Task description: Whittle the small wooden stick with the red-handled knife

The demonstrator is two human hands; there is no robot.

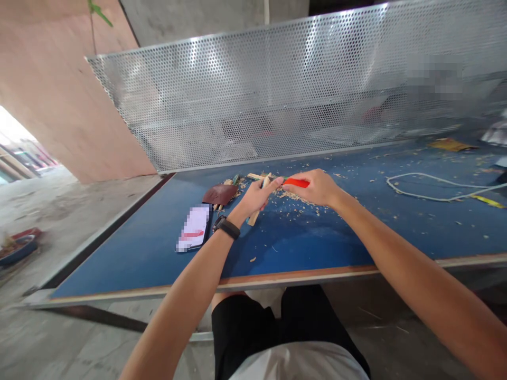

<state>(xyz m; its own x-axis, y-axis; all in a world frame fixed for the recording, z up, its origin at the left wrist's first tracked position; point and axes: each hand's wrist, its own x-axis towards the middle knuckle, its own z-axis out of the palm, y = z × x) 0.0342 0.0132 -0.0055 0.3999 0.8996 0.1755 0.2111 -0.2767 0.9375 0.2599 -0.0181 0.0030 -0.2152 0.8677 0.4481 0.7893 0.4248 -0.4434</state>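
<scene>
My left hand (259,199), with a dark watch on its wrist, is closed around a pale wooden stick (253,217). The stick slants through the fist, its lower end showing below the palm and its tip above the fingers. Close by on the right, my right hand (317,186) grips a red-handled knife (297,183). The knife points left toward the stick and my left thumb; its blade is too small to make out. Pale wood shavings (295,196) lie under and around both hands.
A brown sheet (221,194) and a phone (194,227) lie left of my left hand on the blue table (130,258). Farther right are a looped white cable (420,198) and a yellow strip-shaped item (489,201). A perforated metal panel (253,89) stands along the back edge.
</scene>
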